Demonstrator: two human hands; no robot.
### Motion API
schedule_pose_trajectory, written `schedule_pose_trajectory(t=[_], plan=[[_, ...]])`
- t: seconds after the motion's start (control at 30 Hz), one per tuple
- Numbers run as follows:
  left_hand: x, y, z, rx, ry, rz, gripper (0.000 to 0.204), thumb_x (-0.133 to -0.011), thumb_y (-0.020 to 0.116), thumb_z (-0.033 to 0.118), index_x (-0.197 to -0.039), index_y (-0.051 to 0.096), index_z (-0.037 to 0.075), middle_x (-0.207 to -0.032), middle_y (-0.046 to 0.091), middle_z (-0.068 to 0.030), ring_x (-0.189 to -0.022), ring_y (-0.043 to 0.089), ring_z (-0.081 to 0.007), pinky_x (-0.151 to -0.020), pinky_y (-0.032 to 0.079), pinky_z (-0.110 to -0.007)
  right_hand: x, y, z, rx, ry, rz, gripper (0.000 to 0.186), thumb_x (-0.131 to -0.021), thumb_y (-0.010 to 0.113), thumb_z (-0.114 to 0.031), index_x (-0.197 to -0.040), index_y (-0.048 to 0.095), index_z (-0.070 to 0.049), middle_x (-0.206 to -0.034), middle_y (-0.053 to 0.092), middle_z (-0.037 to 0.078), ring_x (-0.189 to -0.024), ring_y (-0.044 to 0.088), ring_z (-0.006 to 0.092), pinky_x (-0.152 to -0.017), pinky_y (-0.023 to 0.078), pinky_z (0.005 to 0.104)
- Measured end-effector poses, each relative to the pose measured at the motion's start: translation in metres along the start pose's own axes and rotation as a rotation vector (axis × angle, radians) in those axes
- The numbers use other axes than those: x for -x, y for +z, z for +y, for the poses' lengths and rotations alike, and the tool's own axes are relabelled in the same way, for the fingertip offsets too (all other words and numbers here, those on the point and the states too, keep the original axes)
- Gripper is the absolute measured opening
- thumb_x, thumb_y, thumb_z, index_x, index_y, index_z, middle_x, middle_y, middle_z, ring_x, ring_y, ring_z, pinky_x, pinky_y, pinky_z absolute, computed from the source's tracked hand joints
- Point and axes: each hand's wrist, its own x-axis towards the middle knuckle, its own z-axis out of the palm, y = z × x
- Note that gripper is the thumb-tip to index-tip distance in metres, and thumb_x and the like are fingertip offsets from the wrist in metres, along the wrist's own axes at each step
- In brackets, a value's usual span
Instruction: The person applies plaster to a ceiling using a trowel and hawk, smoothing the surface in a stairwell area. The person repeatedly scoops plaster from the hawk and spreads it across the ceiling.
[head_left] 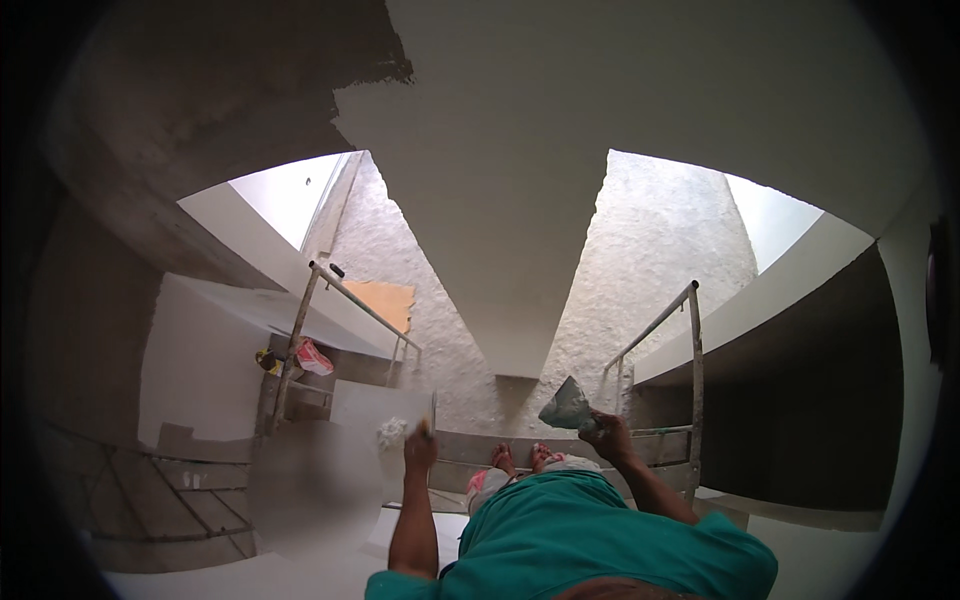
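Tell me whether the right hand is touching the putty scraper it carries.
Touching. The head view shows the right hand closed around the handle of the putty scraper, whose wide blade sticks out to the left of the fist with no gap between them.

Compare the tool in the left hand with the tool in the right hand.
The left-hand tool is seen edge-on, a thin upright blade; the right-hand tool shows its broad, wedge-shaped face, tilted. The left-hand tool looks clean along its edge, with a white lump beside it; the right-hand tool is smeared grey-green. The left hand sits lower than the right hand. Both are flat plastering blades gripped by the handle.
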Motion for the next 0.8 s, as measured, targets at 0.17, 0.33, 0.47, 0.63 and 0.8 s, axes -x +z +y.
schedule_pose_trajectory(t=[0.17,0.33,0.47,0.63,0.8], plan=[[-0.17,-0.13,0.235,0.11,0.738,0.329,0.046,-0.084,0.052,0.001,-0.13,0.049,0.004,-0.118,0.06,-0.0219,-0.106,0.059,-0.0383,-0.088,0.05,-0.043,0.014,-0.013,0.003,-0.092,0.029,-0.007,0.057,-0.062,0.079,-0.019,-0.116,0.064,-0.006,-0.076,0.068,0.014,-0.068,0.067,0.0254,-0.063,0.051,0.0338],[-0.241,-0.18,0.358,-0.169,0.984,0.623,0.066,-0.074,0.063,-0.002,-0.137,0.043,0.007,-0.132,0.051,-0.0183,-0.12,0.049,-0.0415,-0.101,0.04,-0.05,0.039,-0.017,0.011,-0.097,0.082,0.128,0.045,-0.064,0.077,-0.015,-0.106,0.066,-0.002,-0.074,0.067,0.012,-0.066,0.062,0.0143,-0.06,0.049,0.0308],[-0.275,-0.21,0.414,-0.382,0.989,0.766,0.078,-0.07,0.068,-0.001,-0.141,0.038,0.012,-0.14,0.044,-0.013,-0.127,0.041,-0.039,-0.108,0.029,-0.056,0.064,-0.004,0.036,-0.146,0.066,0.372,0.035,-0.064,0.076,-0.013,-0.094,0.066,0.002,-0.07,0.066,0.01,-0.065,0.058,0.0093,-0.059,0.048,0.0297],[-0.309,-0.237,0.455,-0.495,1.03,1.054,0.079,-0.067,0.067,-0.002,-0.139,0.041,0.016,-0.137,0.047,-0.0082,-0.121,0.045,-0.0355,-0.101,0.031,-0.054,0.088,-0.005,0.052,-0.115,0.176,0.331,0.031,-0.065,0.075,-0.014,-0.09,0.065,0.001,-0.073,0.066,0.012,-0.068,0.064,0.0171,-0.061,0.049,0.0318],[-0.329,-0.254,0.484,-0.547,1.056,1.225,0.074,-0.068,0.064,-0.002,-0.137,0.044,0.018,-0.133,0.049,-0.0071,-0.116,0.047,-0.0333,-0.096,0.033,-0.053,0.093,-0.011,0.054,-0.224,0.218,0.371,0.02,-0.066,0.073,-0.01,-0.076,0.061,0.002,-0.063,0.059,0.003,-0.059,0.051,0.0081,-0.053,0.043,0.0284]])
